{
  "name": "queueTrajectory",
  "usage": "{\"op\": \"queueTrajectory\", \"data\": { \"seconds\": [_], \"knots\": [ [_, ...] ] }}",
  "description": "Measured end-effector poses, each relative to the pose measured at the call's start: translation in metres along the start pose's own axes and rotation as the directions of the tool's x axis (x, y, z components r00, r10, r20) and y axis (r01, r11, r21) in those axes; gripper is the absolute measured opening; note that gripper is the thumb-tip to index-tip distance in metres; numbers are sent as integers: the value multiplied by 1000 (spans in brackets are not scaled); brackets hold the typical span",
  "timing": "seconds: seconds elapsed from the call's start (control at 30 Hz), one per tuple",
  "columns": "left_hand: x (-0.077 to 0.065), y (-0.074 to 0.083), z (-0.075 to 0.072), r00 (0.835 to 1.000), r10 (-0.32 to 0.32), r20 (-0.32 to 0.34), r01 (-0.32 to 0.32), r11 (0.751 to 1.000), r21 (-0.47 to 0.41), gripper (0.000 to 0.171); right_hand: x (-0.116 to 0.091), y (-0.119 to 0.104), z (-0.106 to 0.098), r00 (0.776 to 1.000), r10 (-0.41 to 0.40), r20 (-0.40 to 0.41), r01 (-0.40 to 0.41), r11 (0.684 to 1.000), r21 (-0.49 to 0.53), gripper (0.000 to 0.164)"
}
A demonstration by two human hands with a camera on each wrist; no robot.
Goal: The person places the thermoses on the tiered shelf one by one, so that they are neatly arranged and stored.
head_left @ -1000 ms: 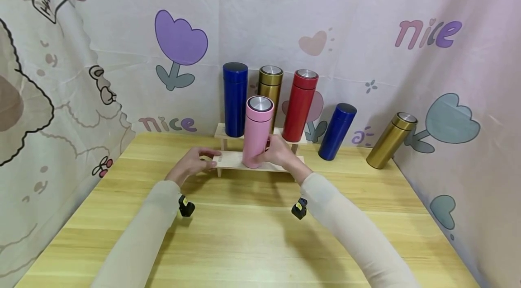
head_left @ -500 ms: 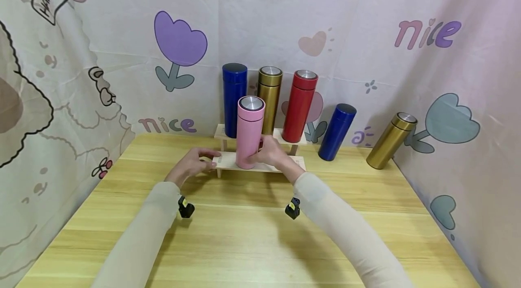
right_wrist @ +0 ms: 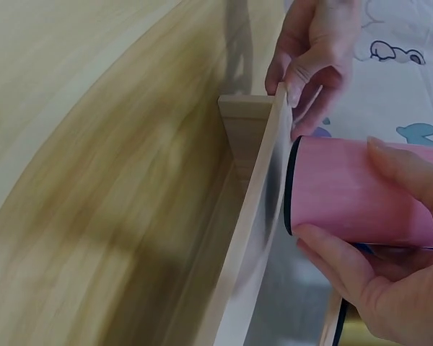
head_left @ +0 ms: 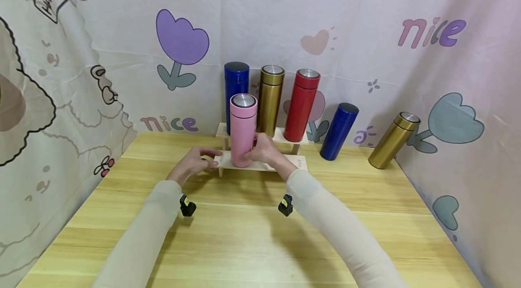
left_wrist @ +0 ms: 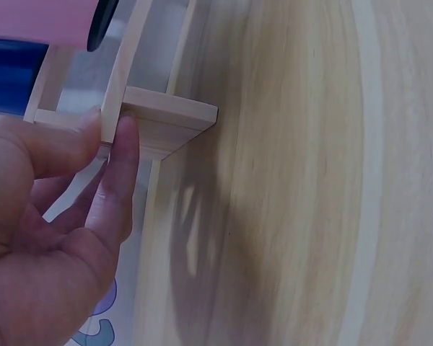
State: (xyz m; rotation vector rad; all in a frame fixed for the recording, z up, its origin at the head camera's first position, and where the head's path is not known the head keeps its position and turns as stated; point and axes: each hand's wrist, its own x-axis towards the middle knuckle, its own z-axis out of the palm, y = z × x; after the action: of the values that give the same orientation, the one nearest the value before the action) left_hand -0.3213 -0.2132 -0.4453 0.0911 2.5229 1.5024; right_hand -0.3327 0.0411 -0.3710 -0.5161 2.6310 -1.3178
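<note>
And here's the right hand [head_left: 263, 148], curled round the lower part of the pink flask [head_left: 243, 129], thumb one side, fingers the other! The flask stands nearly upright at the lower tier of the wooden rack [head_left: 262, 167], towards the rack's left end; whether its dark base touches the wood, I can't tell. Over at that same end, the left hand [head_left: 193, 162] pinches the tip of the rack's lower tier between thumb and fingers. Up on the rack's top tier, left to right: tall blue flask [head_left: 237, 81], tall gold flask [head_left: 270, 102], red flask [head_left: 302, 106]. To the rack's right, on the bench [head_left: 236, 233], a short blue flask [head_left: 339, 132], then, farther out from the rack, a short gold flask [head_left: 394, 141].
</note>
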Motion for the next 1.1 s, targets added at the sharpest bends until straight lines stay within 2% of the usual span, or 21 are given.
{"op": "queueTrajectory", "data": {
  "seconds": [0.4, 0.7, 1.1],
  "knots": [
    [0, 0, 0, 1000, 31, 4, -31, 999, 24, 44, 6, -2, 10, 1000, 7, 0, -7, 999, 32, 57],
    [-1, 2, 2, 999, 47, 13, -47, 999, 12, 45, 11, -3, 17, 1000, 2, -8, -2, 1000, 4, 59],
    [-1, 3, 1, 1000, 13, 6, -13, 999, 32, 45, 15, -2, 24, 1000, -13, -12, 13, 1000, 19, 60]
  ]
}}
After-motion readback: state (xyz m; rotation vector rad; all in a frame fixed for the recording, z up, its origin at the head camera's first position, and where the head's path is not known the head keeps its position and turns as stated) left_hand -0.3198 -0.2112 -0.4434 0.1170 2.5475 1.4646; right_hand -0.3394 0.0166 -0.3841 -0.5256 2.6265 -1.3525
